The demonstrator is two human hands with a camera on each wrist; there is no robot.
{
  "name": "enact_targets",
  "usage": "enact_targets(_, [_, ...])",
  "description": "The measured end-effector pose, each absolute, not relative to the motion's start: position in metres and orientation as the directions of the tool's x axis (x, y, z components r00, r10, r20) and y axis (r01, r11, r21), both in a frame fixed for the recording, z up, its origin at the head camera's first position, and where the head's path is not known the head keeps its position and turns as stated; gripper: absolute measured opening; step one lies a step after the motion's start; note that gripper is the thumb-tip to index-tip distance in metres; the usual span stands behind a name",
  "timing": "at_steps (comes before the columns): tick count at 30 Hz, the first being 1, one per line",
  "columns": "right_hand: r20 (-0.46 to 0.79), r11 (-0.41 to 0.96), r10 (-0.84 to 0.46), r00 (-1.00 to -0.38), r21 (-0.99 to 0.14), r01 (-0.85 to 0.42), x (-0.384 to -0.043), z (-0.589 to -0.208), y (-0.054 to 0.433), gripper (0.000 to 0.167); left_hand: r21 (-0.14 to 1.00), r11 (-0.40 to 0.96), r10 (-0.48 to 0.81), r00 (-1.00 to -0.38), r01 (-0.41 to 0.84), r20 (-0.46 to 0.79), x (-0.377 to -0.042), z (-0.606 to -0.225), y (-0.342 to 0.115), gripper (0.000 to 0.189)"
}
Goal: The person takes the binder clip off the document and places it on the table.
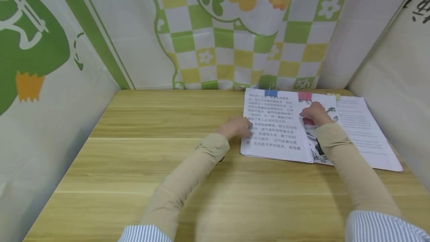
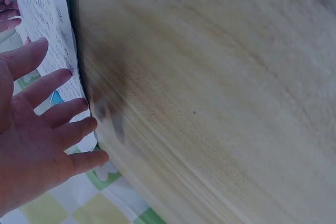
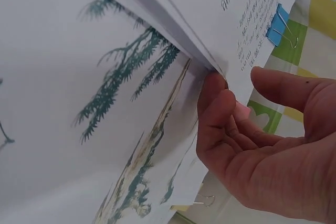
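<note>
A stack of printed sheets [image 1: 272,145] with a blue binder clip [image 1: 271,93] lies at the table's back right, overlapping a picture-covered stack [image 1: 322,102] with a pink clip [image 1: 305,96]. At the printed stack's left edge is my left hand [image 1: 236,127], its fingers [image 2: 63,111] extended and spread along the paper's side. My right hand [image 1: 315,114] is at the opposite edge; in the right wrist view, its curled fingers [image 3: 218,114] hold that edge from below, raised off the picture page. The right thumb [image 3: 283,85] stands apart above the sheet.
Rightmost lies another printed stack [image 1: 366,133] with a yellow clip [image 1: 333,96], partly under the picture stack. The wooden table [image 1: 141,160] extends to the left and front. A checkered, flowered curtain [image 1: 231,55] hangs behind the table, with printed cloth walls [image 1: 396,70] at both sides.
</note>
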State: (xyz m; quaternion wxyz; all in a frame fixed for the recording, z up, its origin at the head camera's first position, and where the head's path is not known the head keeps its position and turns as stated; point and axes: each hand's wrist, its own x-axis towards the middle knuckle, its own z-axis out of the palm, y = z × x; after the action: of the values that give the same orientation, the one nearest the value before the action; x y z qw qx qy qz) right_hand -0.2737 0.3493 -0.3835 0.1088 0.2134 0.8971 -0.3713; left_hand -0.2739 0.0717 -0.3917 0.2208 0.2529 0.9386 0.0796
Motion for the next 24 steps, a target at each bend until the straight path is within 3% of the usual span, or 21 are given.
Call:
enact_targets(14, [-0.312,0.638,0.283,-0.907,-0.645,0.421,-0.281,-0.394,0.347,0.014,0.280,0.847,0.527,-0.780,0.451,-0.337,-0.273,-0.393,0.068,0.047])
enact_targets(17, [-0.270,0.628,0.269,-0.925,-0.679,0.381,-0.280,-0.397,0.346,0.018,0.308,0.840,0.534,-0.783,0.447,-0.320,-0.273,-0.393,0.065,0.046])
enact_targets(21, [-0.262,0.545,0.260,-0.929,-0.755,0.365,-0.273,-0.400,0.342,0.009,0.387,0.813,0.550,-0.791,0.435,-0.267,-0.277,-0.397,0.059,0.044])
enact_targets(24, [-0.297,0.459,0.259,-0.919,-0.799,0.387,-0.267,-0.401,0.338,0.028,0.465,0.787,0.543,-0.812,0.405,-0.212,-0.282,-0.400,0.051,0.043])
